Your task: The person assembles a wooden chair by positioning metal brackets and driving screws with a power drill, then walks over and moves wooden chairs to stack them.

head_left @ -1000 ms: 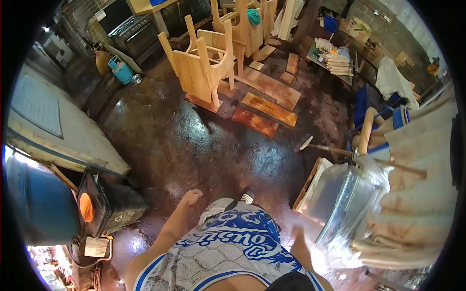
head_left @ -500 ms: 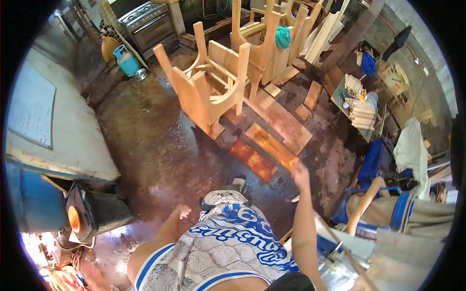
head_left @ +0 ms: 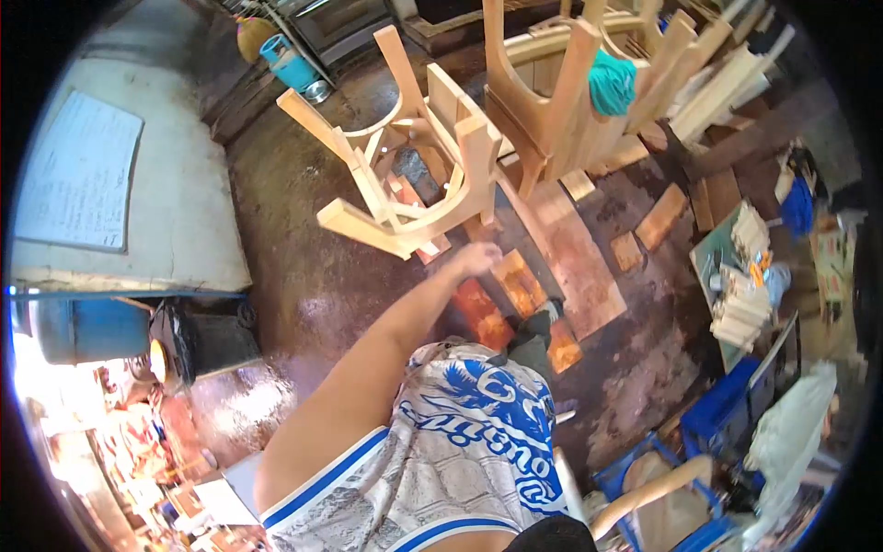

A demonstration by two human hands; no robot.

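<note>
My left hand [head_left: 480,258] reaches across in front of me, at the near end of an unpainted wooden chair frame [head_left: 432,221] with its legs pointing up. Its fingers are blurred, so I cannot tell whether they grip anything. Just beside the hand lies a long orange-stained board [head_left: 520,283] on the floor. A redder stained board [head_left: 482,315] lies to its left, partly below my forearm. My shoe [head_left: 541,331] covers part of the orange board. My right hand is out of view.
A second, larger wooden frame with a green cloth [head_left: 613,83] stands behind. Flat planks [head_left: 589,290] lie on the wet floor to the right. A low table with bundled wood pieces [head_left: 740,308] and a blue chair [head_left: 676,506] are at the right; a dark bin [head_left: 216,336] is left.
My view has shifted closer to the chair frame. My left hand has swung forward and right from my side. My right hand, earlier at the orange board's end, has left the view.
</note>
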